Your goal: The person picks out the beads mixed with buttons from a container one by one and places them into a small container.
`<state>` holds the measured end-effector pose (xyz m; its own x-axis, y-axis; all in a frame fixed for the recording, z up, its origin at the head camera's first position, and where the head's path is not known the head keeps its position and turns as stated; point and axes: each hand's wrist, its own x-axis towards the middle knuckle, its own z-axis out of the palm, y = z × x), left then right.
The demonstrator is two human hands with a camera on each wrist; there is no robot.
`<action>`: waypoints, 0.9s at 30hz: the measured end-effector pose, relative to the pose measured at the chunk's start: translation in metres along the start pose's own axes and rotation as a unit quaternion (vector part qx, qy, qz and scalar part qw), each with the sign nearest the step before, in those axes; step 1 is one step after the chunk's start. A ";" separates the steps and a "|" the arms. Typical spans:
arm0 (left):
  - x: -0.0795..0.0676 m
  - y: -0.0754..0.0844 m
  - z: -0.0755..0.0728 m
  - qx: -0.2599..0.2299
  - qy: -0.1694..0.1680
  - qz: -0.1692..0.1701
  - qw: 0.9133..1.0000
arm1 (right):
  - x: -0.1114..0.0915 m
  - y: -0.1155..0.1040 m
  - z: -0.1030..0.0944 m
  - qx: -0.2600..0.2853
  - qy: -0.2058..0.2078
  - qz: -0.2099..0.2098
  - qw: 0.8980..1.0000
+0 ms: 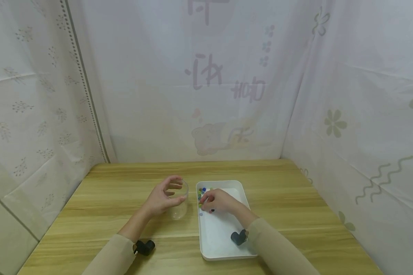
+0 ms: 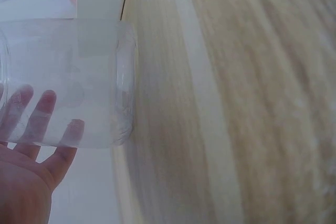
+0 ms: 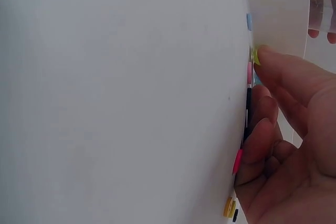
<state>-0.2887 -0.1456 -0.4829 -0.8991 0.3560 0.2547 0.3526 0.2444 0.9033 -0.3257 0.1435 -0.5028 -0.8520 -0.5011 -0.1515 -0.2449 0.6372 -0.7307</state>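
A clear cup (image 1: 179, 208) stands on the wooden table, left of the white tray (image 1: 223, 233). My left hand (image 1: 163, 196) holds it near the rim, thumb on the near side and fingers round the far side. In the left wrist view, fingertips (image 2: 46, 100) show through the cup's (image 2: 94, 77) clear wall. My right hand (image 1: 218, 200) reaches into the tray's left part, among small coloured button-like pieces (image 1: 204, 189). At its thumb tip in the right wrist view is a yellow button-like piece (image 3: 256, 56), apparently pinched; the contact is partly hidden.
Along the tray floor lie a light blue piece (image 3: 249, 22), a bright pink piece (image 3: 238, 161) and a yellow piece (image 3: 229, 207). Both wrists carry black cameras. Patterned white curtains (image 1: 151, 95) hang behind the table and on both sides.
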 end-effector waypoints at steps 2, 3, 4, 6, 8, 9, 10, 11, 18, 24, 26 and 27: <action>0.000 -0.001 0.000 -0.001 0.000 0.001 1.000 | 0.000 0.000 -0.001 0.002 0.000 -0.001 1.000; 0.000 -0.001 0.000 -0.002 0.000 0.001 1.000 | 0.000 0.000 -0.001 0.003 -0.001 -0.002 1.000; 0.000 -0.001 0.000 -0.003 0.000 0.002 1.000 | 0.000 0.000 -0.001 0.006 -0.001 -0.002 1.000; 0.000 -0.001 0.000 -0.003 0.000 0.002 1.000 | -0.001 0.001 -0.001 0.013 -0.002 -0.003 1.000; 0.000 -0.001 0.000 -0.003 0.001 0.002 1.000 | -0.002 0.002 -0.002 0.021 -0.003 -0.005 1.000; 0.000 -0.001 0.000 -0.002 0.000 0.002 1.000 | -0.002 0.002 -0.002 0.024 -0.003 -0.007 1.000; 0.000 -0.001 0.000 -0.002 0.001 0.003 1.000 | -0.003 0.003 -0.002 0.029 -0.004 -0.009 1.000; 0.000 -0.001 0.001 0.000 0.001 0.003 1.000 | -0.003 0.003 -0.002 0.031 -0.005 -0.010 0.999; 0.000 -0.002 0.001 -0.001 0.001 0.008 1.000 | -0.003 0.003 -0.005 0.033 -0.006 -0.004 0.999; 0.000 -0.002 0.001 -0.006 0.002 0.008 1.000 | -0.003 0.001 -0.007 0.036 -0.004 -0.001 0.999; 0.000 -0.002 0.001 -0.006 0.002 0.007 1.000 | -0.003 0.000 -0.008 0.039 -0.003 0.000 0.999; 0.000 -0.002 0.001 -0.006 0.002 0.006 1.000 | -0.004 -0.001 -0.008 0.040 -0.002 0.001 0.999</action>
<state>-0.2891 -0.1451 -0.4847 -0.8957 0.3553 0.2673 0.3609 0.2298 0.9039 -0.3257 0.1494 -0.4959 -0.8503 -0.5029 -0.1550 -0.2056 0.5887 -0.7818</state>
